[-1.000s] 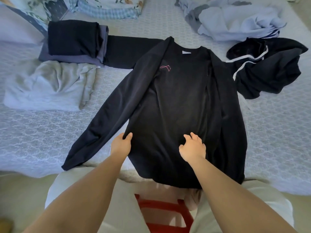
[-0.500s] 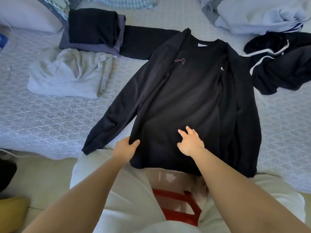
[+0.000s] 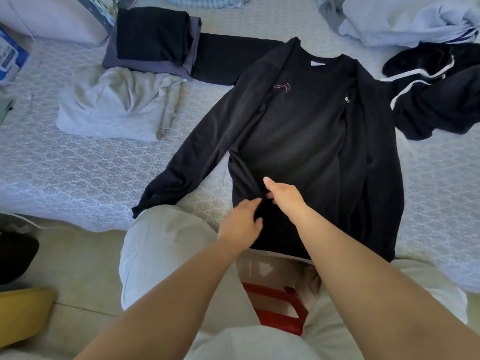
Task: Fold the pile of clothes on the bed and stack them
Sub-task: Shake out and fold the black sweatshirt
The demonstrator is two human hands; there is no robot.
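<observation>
1. The folded stack (image 3: 155, 40) sat at the bed's (image 3: 78, 172) far left, clear of the work.
2. The left hand (image 3: 241, 224) and right hand (image 3: 284, 196), fingers clamped on cloth, gripped the sweater (image 3: 306, 141) near its hem, likely to fold it.
3. The sweater lay flat mid-bed, black, left sleeve spread, right sleeve folded in.

My black sweatshirt (image 3: 306, 141) bears a pink chest logo (image 3: 282, 87); the bedspread (image 3: 78, 172) is pale lavender, lace-patterned.

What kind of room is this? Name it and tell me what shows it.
Most likely a bedroom: a bed with a patterned quilted cover, a pillow at its head, and clothes such as the black sweatshirt spread on it.
</observation>
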